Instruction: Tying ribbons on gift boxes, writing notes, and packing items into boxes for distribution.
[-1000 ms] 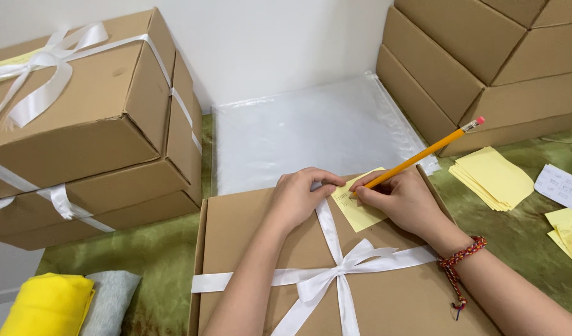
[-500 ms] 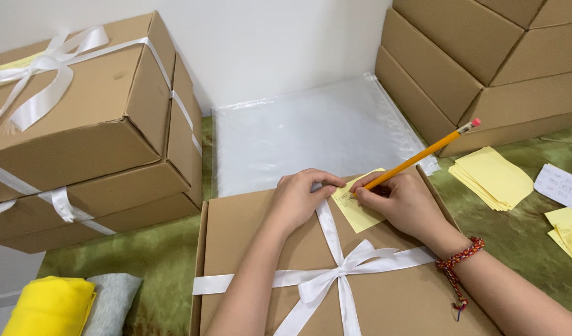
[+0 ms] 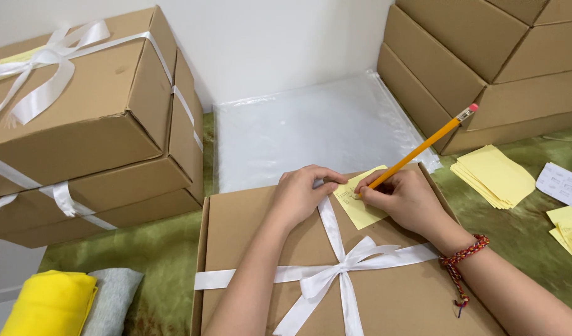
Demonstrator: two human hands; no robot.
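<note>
A flat brown cardboard box [image 3: 248,249] tied with a white ribbon bow [image 3: 336,274] lies in front of me. A yellow sticky note [image 3: 361,208] sits on its far edge beside the ribbon. My left hand [image 3: 301,193] rests on the box, fingers pressing the note's left corner. My right hand [image 3: 404,199] grips a yellow pencil [image 3: 423,147] with a pink eraser, its tip on the note. A red braided bracelet [image 3: 461,258] circles my right wrist.
Two ribboned cardboard boxes [image 3: 87,124] are stacked at left. Plain boxes [image 3: 485,68] are stacked at right. A clear plastic sheet [image 3: 311,124] lies behind. Yellow notes [image 3: 494,177] and paper slips [image 3: 563,183] lie on green cloth at right. Yellow and grey cloths [image 3: 68,302] sit bottom left.
The pencil tip has shifted slightly on the note as my right hand writes. My left hand stays put.
</note>
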